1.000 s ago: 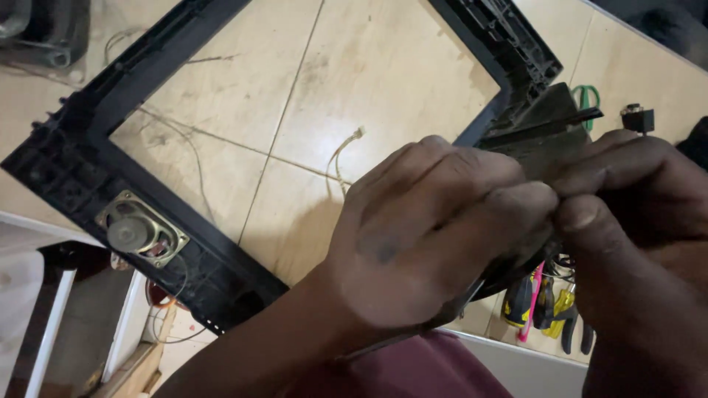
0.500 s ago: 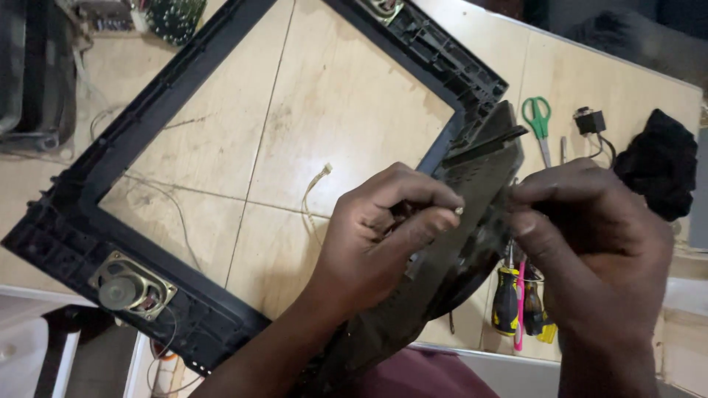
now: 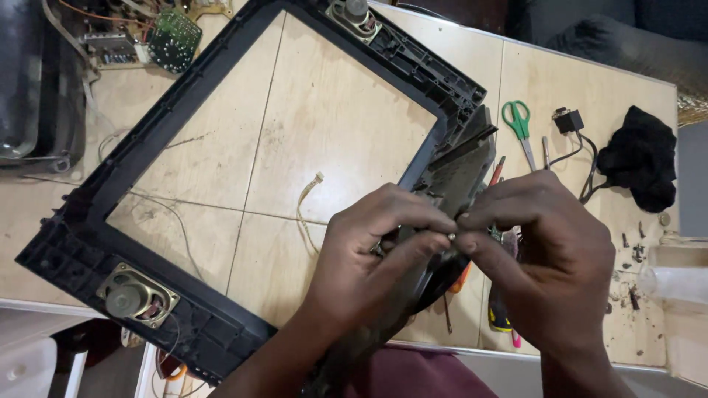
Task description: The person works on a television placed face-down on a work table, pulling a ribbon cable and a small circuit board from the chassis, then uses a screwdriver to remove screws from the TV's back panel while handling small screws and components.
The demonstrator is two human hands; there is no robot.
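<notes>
Hiding most of the dark plastic part [image 3: 461,173], the left hand [image 3: 369,250] and right hand [image 3: 546,258] are closed on it; a small screw [image 3: 451,236] is pinched between fingertips above the table [image 3: 332,147].

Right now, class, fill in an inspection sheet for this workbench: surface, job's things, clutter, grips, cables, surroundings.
Surface: pale tiled tabletop, scuffed and dusty.
Job's things: large black plastic frame lying flat, a round speaker at its near corner; a dark plastic part held at its right corner.
Clutter: green-handled scissors, black cloth, screwdrivers, loose screws.
Grips: left hand and right hand pinch a small piece between fingertips.
Cables: thin pale wire inside the frame; black plug lead.
Surroundings: green circuit board at the far left.
</notes>
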